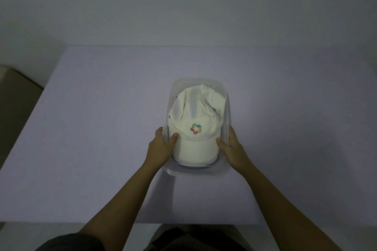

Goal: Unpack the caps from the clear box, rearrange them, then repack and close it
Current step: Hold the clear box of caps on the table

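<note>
A clear plastic box point(226, 112) stands on the table in the middle of the view. A white cap point(195, 114) with a coloured emblem on its front lies on top inside it, brim toward me. Whether a lid covers the box I cannot tell. My left hand point(161, 146) grips the box's near left side, thumb over the rim by the brim. On the near right side sits my right hand point(232, 149), its thumb likewise over the rim. What lies under the top cap is hidden.
The box rests on a pale lilac table point(102, 128) that reaches a plain wall at the back. A brown box-like object point(16, 96) stands off the table's left edge. The table's near edge runs just above my lap.
</note>
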The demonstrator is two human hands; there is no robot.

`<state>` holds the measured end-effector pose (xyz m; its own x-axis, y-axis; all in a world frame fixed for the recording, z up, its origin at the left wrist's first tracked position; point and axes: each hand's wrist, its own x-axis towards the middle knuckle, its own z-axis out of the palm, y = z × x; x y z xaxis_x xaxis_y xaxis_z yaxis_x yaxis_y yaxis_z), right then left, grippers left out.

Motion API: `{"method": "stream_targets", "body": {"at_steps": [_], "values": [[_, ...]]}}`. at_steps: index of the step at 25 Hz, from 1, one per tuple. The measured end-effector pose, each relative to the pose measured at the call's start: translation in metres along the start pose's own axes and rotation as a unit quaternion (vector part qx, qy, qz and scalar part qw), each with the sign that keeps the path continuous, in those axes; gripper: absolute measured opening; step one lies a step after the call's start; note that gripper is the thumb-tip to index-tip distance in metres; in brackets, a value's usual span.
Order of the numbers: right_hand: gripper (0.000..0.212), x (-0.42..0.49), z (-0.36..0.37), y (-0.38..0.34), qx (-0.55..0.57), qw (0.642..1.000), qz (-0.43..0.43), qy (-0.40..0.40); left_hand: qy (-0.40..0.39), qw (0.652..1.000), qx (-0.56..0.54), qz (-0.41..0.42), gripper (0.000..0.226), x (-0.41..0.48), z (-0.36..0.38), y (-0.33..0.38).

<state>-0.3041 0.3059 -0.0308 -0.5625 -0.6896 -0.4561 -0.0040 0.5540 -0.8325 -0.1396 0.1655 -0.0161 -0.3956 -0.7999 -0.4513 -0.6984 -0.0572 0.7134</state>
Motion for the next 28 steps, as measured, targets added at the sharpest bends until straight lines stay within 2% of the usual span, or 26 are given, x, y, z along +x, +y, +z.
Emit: {"method": "stream_targets", "body": {"at_steps": [2, 6, 11, 16, 21, 28], "values": [[0.067, 0.001, 0.005, 0.001, 0.009, 1.0, 0.006, 0.013, 0.042, 0.998, 0.031, -0.023, 0.067, -0.003, 0.0, -0.008], [0.064, 0.0, 0.009, 0.001, 0.037, 0.998, 0.005, 0.057, 0.084, 0.991, 0.075, -0.066, 0.05, -0.017, 0.002, -0.021], [0.072, -0.006, 0.016, -0.006, 0.05, 0.995, 0.015, 0.083, 0.12, 0.986, 0.091, -0.072, 0.049, -0.027, 0.003, -0.021], [0.071, -0.006, 0.02, -0.005, 0.042, 0.994, 0.022, 0.096, 0.064, 0.989, 0.096, -0.094, 0.058, -0.024, -0.003, -0.029], [0.068, -0.006, 0.026, -0.001, 0.001, 0.993, 0.025, 0.113, 0.026, 0.991, 0.066, -0.117, 0.056, -0.021, -0.01, -0.028], [0.064, -0.004, 0.027, -0.002, -0.031, 0.991, 0.011, 0.13, 0.007, 0.992, 0.035, -0.123, 0.059, -0.018, -0.015, -0.025]]}}
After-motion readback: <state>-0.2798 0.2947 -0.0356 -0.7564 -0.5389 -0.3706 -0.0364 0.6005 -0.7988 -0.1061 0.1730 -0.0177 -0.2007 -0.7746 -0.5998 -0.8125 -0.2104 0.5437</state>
